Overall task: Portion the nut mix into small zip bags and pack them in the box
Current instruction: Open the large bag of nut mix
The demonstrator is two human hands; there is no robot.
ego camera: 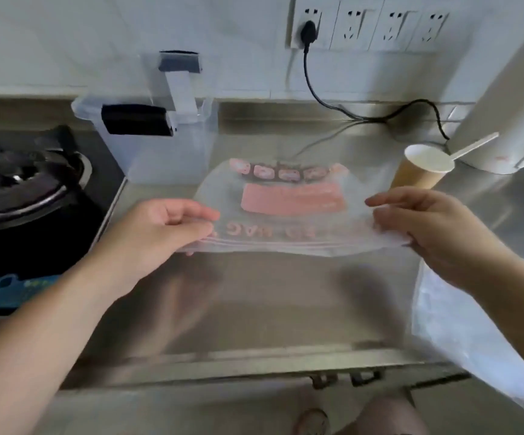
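Observation:
A clear zip bag [289, 221] with pink print is held flat above the steel counter [254, 302], its zip edge towards me. My left hand [163, 227] pinches the bag's left end near the zip. My right hand [424, 227] pinches the right end. The bag looks empty. A clear plastic box [160, 146] with black latches stands at the back left, its lid raised. A brown paper cup [420, 171] with a pale spoon in it stands at the back right; what it holds is hidden.
A gas hob with a black burner [25, 186] lies to the left. A white appliance [505, 105] stands at the far right, its black cable running to wall sockets [364, 23]. More clear plastic bags [461, 334] lie at the counter's right front.

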